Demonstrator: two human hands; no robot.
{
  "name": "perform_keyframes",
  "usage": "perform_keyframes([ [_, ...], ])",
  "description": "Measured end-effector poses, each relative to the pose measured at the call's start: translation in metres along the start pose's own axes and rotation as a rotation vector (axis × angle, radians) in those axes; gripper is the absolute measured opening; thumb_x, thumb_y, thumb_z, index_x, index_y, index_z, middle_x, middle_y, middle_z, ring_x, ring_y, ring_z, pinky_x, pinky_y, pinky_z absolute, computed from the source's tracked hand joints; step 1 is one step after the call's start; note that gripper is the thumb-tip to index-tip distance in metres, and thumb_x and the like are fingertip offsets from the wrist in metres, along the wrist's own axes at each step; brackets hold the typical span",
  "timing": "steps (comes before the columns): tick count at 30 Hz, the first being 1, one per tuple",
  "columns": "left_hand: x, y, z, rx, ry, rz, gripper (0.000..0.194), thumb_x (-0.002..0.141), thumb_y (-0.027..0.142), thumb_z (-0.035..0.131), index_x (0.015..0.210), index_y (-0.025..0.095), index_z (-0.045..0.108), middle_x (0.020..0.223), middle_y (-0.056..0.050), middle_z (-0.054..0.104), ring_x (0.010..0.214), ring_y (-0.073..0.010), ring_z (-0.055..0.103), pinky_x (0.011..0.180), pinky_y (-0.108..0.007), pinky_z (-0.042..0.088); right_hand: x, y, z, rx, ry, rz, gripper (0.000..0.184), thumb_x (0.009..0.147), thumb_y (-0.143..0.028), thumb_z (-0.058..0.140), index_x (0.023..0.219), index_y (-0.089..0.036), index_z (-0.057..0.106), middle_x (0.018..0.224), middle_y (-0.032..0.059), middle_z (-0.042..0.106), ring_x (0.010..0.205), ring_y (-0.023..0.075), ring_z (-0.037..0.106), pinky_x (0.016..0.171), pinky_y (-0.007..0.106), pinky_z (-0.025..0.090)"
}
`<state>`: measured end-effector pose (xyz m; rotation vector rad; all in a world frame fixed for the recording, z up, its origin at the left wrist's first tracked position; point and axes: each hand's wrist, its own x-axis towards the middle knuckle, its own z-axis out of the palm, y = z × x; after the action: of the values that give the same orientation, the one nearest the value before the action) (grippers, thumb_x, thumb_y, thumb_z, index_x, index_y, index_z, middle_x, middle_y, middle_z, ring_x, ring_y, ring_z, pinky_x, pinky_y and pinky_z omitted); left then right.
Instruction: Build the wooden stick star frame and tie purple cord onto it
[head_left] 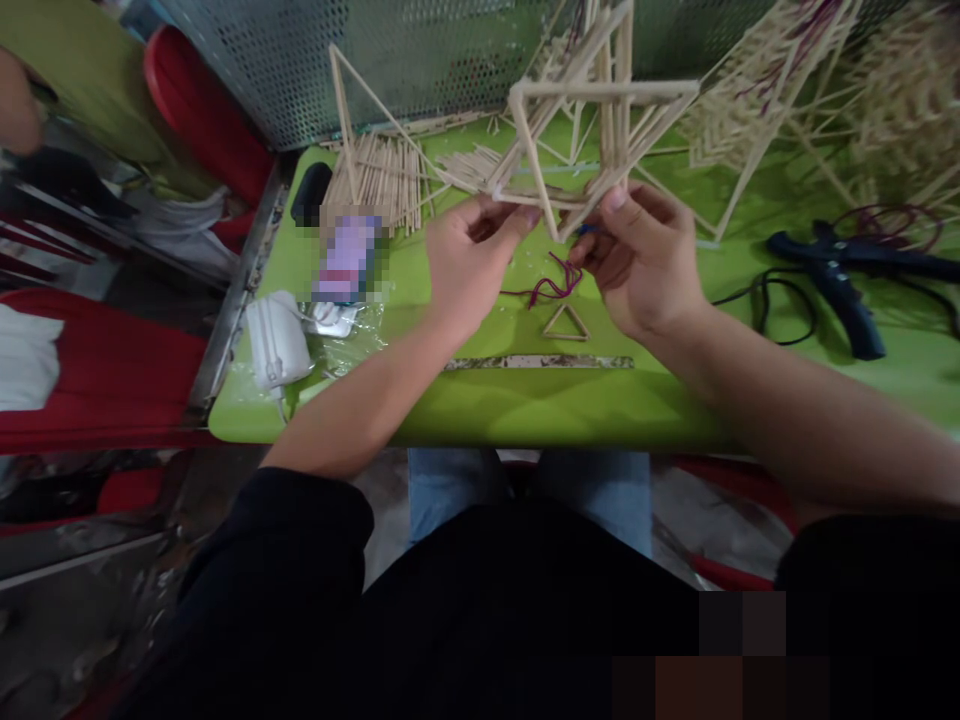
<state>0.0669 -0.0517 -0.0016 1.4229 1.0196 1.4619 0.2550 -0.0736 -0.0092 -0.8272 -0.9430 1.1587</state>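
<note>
Both my hands hold a star-like frame of thin wooden sticks [609, 92] above the green table. My left hand [474, 258] pinches its lower left side, thumb toward the middle. My right hand [646, 252] grips the lower right corner with thumb and fingers; a small blue bit shows near its fingertips, too little to name. Below the hands, a dark red string [553, 284] lies loosely coiled near my right fingers. A small stick triangle [568, 324] lies flat nearer to me, above a speckled flat strip [540, 362].
Piles of loose sticks [379, 180] lie at the back left beside a phone [346, 258]. A white pouch-like device [279, 338] is at the left edge. A black glue gun [836, 272] with its cord lies right. Larger stick structures [750, 110] stand behind, before a perforated metal panel [300, 70].
</note>
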Motion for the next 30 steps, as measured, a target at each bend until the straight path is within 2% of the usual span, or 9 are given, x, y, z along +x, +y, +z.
perform_keyframes([
  [2, -0.002, 0.005, 0.001, 0.021, 0.037, -0.050, 0.025, 0.102, 0.046, 0.091, 0.096, 0.024, 0.083, 0.094, -0.003, 0.078, 0.088, -0.0167, 0.073, 0.076, -0.028, 0.054, -0.003, 0.000, 0.003, 0.011, 0.007, 0.005, 0.042, 0.080, -0.062, 0.108, 0.087, -0.035, 0.077, 0.097, -0.0021, 0.082, 0.066, 0.0176, 0.072, 0.056, 0.040, 0.059],
  [8, 0.001, 0.009, 0.002, -0.014, 0.061, -0.064, 0.030, 0.105, 0.039, 0.086, 0.083, 0.024, 0.073, 0.089, -0.002, 0.075, 0.080, -0.0136, 0.068, 0.073, -0.027, 0.053, -0.006, -0.001, 0.005, 0.018, 0.001, 0.028, 0.043, 0.079, -0.059, 0.109, 0.085, -0.034, 0.074, 0.098, -0.0025, 0.082, 0.066, 0.0173, 0.073, 0.056, 0.040, 0.057],
  [12, 0.005, 0.004, 0.001, -0.052, 0.054, -0.084, 0.025, 0.104, 0.036, 0.086, 0.085, 0.026, 0.074, 0.089, -0.001, 0.076, 0.074, -0.0131, 0.066, 0.071, -0.029, 0.052, -0.001, -0.004, 0.001, 0.020, 0.011, 0.025, 0.038, 0.082, -0.062, 0.106, 0.085, -0.035, 0.079, 0.100, -0.0014, 0.083, 0.064, 0.0166, 0.067, 0.058, 0.042, 0.057],
  [16, 0.009, -0.003, -0.001, -0.114, 0.060, -0.041, 0.022, 0.104, 0.037, 0.085, 0.087, 0.028, 0.075, 0.088, -0.001, 0.076, 0.070, -0.0132, 0.060, 0.067, -0.031, 0.050, 0.003, -0.008, -0.002, 0.028, 0.021, 0.053, 0.036, 0.084, -0.067, 0.103, 0.086, -0.038, 0.082, 0.103, -0.0024, 0.084, 0.067, 0.0173, 0.063, 0.060, 0.043, 0.056],
  [20, 0.011, -0.009, -0.003, -0.119, 0.053, 0.004, 0.025, 0.108, 0.044, 0.079, 0.090, 0.031, 0.069, 0.091, -0.001, 0.074, 0.073, -0.0155, 0.054, 0.071, -0.035, 0.048, 0.006, -0.009, -0.006, 0.025, 0.026, 0.079, 0.037, 0.080, -0.068, 0.103, 0.086, -0.039, 0.080, 0.108, -0.0027, 0.085, 0.073, 0.0216, 0.069, 0.059, 0.044, 0.053],
  [23, 0.012, -0.011, -0.004, -0.106, 0.047, 0.013, 0.031, 0.115, 0.056, 0.070, 0.095, 0.033, 0.064, 0.095, -0.001, 0.071, 0.077, -0.0160, 0.052, 0.076, -0.037, 0.046, 0.009, -0.009, -0.008, 0.027, 0.032, 0.081, 0.035, 0.082, -0.069, 0.100, 0.091, -0.040, 0.082, 0.113, -0.0031, 0.086, 0.082, 0.0235, 0.073, 0.064, 0.045, 0.052],
  [26, 0.012, -0.008, -0.005, -0.160, 0.085, 0.023, 0.041, 0.112, 0.069, 0.068, 0.094, 0.033, 0.062, 0.096, -0.002, 0.068, 0.080, -0.0175, 0.051, 0.073, -0.038, 0.042, 0.012, -0.009, -0.011, 0.016, 0.044, 0.107, 0.037, 0.079, -0.069, 0.101, 0.092, -0.041, 0.080, 0.108, -0.0037, 0.087, 0.089, 0.0264, 0.074, 0.066, 0.047, 0.052],
  [28, 0.012, -0.005, -0.005, -0.229, 0.108, 0.027, 0.037, 0.110, 0.065, 0.072, 0.093, 0.033, 0.061, 0.097, -0.002, 0.068, 0.083, -0.0186, 0.053, 0.072, -0.038, 0.041, 0.014, -0.009, -0.013, 0.015, 0.058, 0.137, 0.036, 0.078, -0.066, 0.101, 0.094, -0.042, 0.080, 0.108, -0.0041, 0.088, 0.086, 0.0255, 0.071, 0.069, 0.047, 0.052],
  [30, 0.012, -0.003, -0.007, -0.304, 0.136, -0.005, 0.029, 0.109, 0.053, 0.074, 0.093, 0.033, 0.059, 0.099, -0.001, 0.070, 0.080, -0.0183, 0.052, 0.074, -0.039, 0.041, 0.015, -0.010, -0.013, 0.025, 0.086, 0.143, 0.036, 0.081, -0.067, 0.099, 0.095, -0.040, 0.080, 0.108, -0.0034, 0.088, 0.078, 0.0222, 0.065, 0.070, 0.046, 0.051],
])
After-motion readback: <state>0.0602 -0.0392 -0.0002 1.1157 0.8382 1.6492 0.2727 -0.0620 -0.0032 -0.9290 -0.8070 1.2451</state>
